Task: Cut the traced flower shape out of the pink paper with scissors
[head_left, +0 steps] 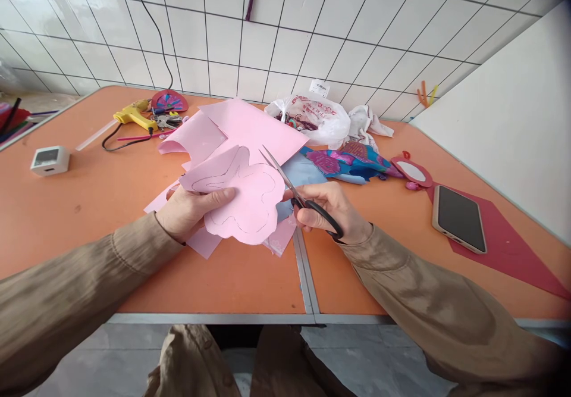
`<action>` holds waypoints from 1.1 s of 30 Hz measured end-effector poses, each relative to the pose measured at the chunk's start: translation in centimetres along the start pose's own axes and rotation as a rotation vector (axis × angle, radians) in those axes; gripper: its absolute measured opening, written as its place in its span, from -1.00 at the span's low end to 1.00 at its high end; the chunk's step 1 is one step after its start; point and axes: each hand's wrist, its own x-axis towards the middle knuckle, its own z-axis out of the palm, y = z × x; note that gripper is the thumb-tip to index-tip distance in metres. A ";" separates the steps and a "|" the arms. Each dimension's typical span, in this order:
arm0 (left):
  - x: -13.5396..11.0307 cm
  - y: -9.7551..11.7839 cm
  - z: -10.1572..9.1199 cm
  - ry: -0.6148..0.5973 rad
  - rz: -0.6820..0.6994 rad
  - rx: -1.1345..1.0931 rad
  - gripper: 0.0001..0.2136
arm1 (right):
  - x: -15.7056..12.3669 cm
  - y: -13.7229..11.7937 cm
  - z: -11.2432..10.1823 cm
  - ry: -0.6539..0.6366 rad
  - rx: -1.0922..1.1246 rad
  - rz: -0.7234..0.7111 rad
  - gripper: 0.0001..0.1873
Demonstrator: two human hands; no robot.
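Note:
My left hand point(191, 209) pinches a pink foam sheet point(250, 206) at its left side, thumb on top. A curvy outline is drawn on that sheet in dark line, and its lower and right edges are cut wavy. In my right hand point(332, 209) are black-handled scissors point(285, 177), fingers in the loops. Their blades point up and left beside the sheet's upper right edge; they look closed or nearly so. Behind the held piece lie larger pink sheets point(245, 120) on the table. Pink scraps point(285, 233) and a light blue sheet point(307, 169) show beneath.
On the orange table point(250, 287) stand a yellow glue gun point(136, 116) with its cord, and a small white box point(50, 160). A plastic bag point(328, 120), blue patterned fabric point(348, 162), a red-rimmed oval piece point(413, 172) and a phone point(459, 217) on red sheet point(504, 248) lie rightward.

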 end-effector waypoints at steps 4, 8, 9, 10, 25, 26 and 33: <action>0.0 0.0 0.0 0.004 -0.001 0.008 -0.49 | 0.0 0.0 -0.1 -0.008 -0.007 0.003 -0.34; 0.0 -0.1 -0.2 0.004 0.016 0.021 -0.46 | 0.6 1.0 -0.6 -0.070 -0.030 -0.035 -0.32; 0.0 -0.1 -0.3 0.005 0.019 0.025 -0.46 | 0.8 1.3 -0.8 -0.079 -0.037 -0.049 -0.32; 0.0 -0.1 -0.3 0.007 0.021 0.031 -0.46 | 0.9 1.5 -0.9 -0.084 -0.048 -0.061 -0.31; 0.1 -0.1 -0.6 0.009 0.024 0.060 -0.62 | 1.0 2.0 -1.1 -0.089 -0.106 -0.100 -0.33; 0.1 0.0 -0.6 0.000 0.028 0.055 -0.59 | 1.0 2.0 -1.1 -0.086 -0.104 -0.096 -0.33; 0.1 -0.1 -0.8 -0.019 0.039 0.045 -0.63 | 0.9 2.0 -1.1 -0.084 -0.071 -0.023 -0.31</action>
